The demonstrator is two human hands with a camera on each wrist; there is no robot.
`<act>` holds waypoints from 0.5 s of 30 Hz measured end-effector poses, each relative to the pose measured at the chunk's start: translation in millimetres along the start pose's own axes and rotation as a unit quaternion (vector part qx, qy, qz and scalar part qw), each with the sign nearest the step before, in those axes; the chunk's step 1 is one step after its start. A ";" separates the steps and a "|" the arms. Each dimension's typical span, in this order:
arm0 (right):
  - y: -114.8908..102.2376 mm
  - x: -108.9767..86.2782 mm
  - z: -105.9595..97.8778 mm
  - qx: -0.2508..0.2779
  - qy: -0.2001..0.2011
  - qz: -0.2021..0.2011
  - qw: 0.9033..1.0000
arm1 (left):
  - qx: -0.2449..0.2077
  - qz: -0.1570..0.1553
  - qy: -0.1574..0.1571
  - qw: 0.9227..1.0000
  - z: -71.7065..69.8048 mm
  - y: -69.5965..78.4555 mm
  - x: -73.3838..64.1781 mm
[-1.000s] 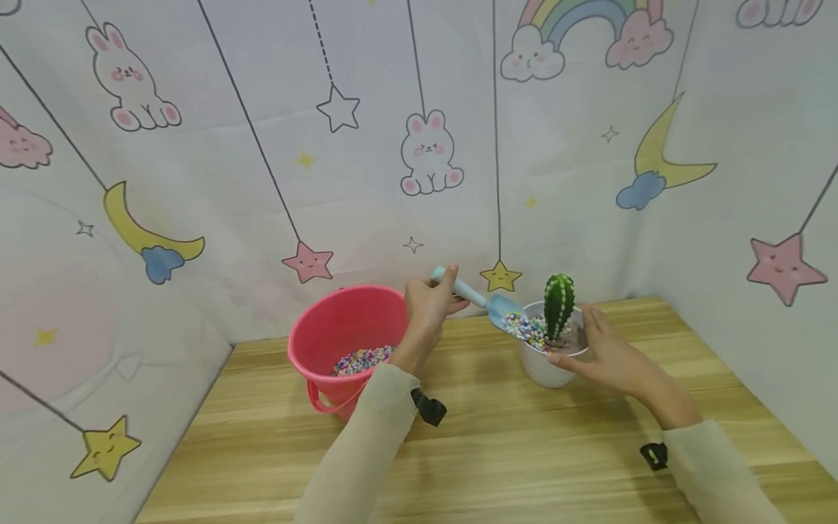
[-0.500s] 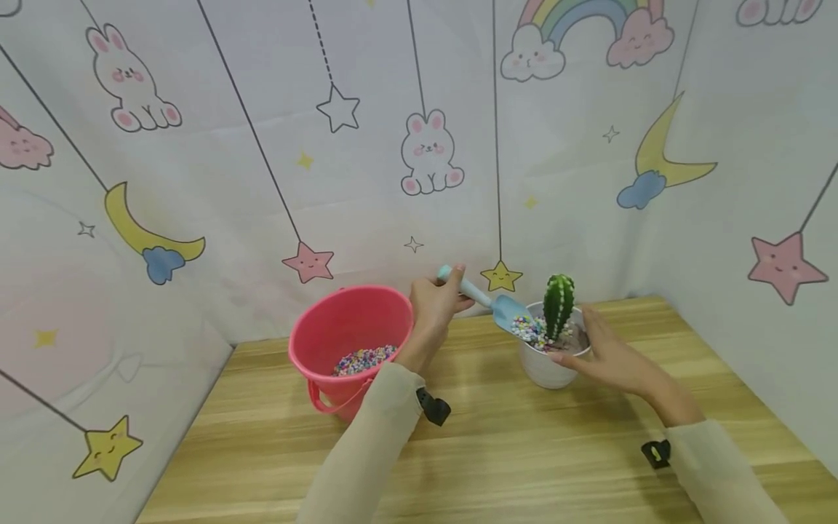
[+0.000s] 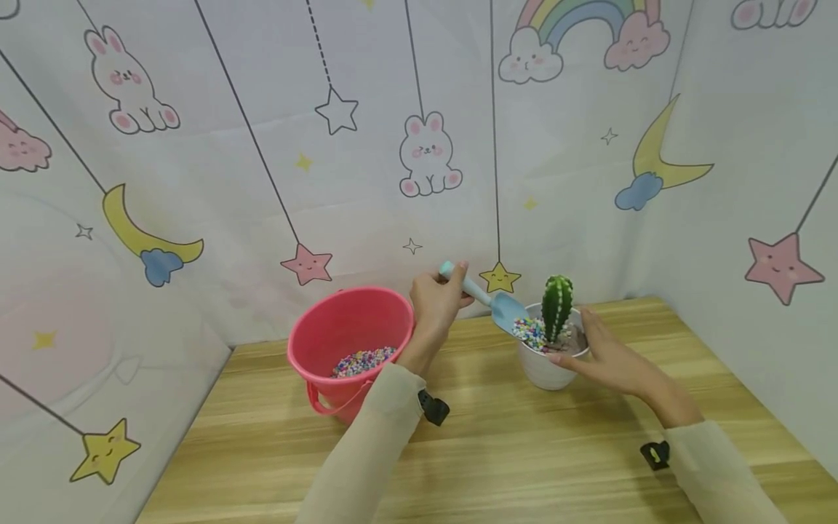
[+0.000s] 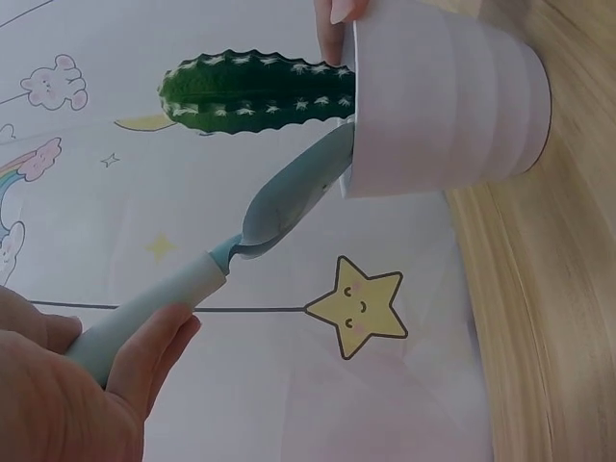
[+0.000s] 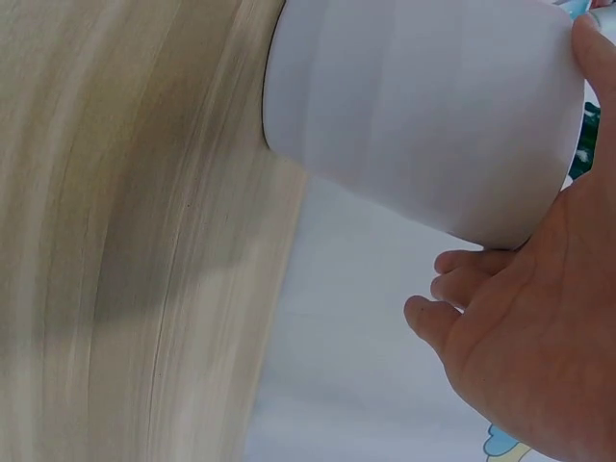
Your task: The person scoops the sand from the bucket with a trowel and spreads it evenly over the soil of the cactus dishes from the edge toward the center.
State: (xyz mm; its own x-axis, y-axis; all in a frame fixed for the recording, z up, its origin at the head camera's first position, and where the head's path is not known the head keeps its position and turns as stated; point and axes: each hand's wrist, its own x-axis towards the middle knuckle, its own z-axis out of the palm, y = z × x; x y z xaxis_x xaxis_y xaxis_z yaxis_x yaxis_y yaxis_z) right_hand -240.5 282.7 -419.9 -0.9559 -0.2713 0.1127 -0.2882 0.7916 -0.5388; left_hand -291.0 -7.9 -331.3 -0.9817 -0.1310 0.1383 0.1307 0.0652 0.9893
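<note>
My left hand [image 3: 437, 304] grips the pale blue handle of a toy shovel [image 3: 507, 313], which slants down to the right. In the left wrist view the tip of the shovel [image 4: 300, 188] is inside the rim of a white flower pot [image 4: 448, 101]. Colourful beads [image 3: 532, 333] lie at the shovel's tip and in the left part of the pot. A green cactus [image 3: 558, 304] stands upright in the pot, with greyish-brown filling on its right. My right hand [image 3: 612, 356] holds the pot's right side, thumb at the front rim and fingers behind.
A pink bucket [image 3: 304, 356] with more colourful beads [image 3: 363, 362] inside stands left of the pot, close to my left forearm. Both stand on a wood-grain table [image 3: 511, 458]. A cartoon-printed cloth [image 3: 262, 182] hangs directly behind the table's back edge.
The shovel has shifted slightly right, further over the pot. Beads have slid off its blade into the pot, leaving more bare blade. My right hand stays on the pot.
</note>
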 end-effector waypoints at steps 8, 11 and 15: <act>2.5 2.1 0.7 0.008 0.008 -0.008 1.000 | 0.018 0.032 0.008 0.999 0.0 3.2 -2.8; 3.6 2.7 1.9 0.014 0.012 -0.014 1.000 | 0.022 0.039 0.016 0.999 1.3 3.9 -3.4; 3.3 2.7 1.8 0.014 0.013 -0.015 1.000 | 0.027 0.049 0.028 0.998 4.3 5.8 -3.2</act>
State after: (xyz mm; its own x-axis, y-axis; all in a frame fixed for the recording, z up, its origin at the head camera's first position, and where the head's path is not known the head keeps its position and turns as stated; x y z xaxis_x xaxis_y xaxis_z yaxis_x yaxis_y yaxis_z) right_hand -243.9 283.6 -422.8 -0.9480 -0.2802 0.1510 -0.3158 0.7676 -0.5578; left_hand -287.7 -2.8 -326.1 -0.9549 -0.1771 0.2384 0.2165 0.1342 0.9670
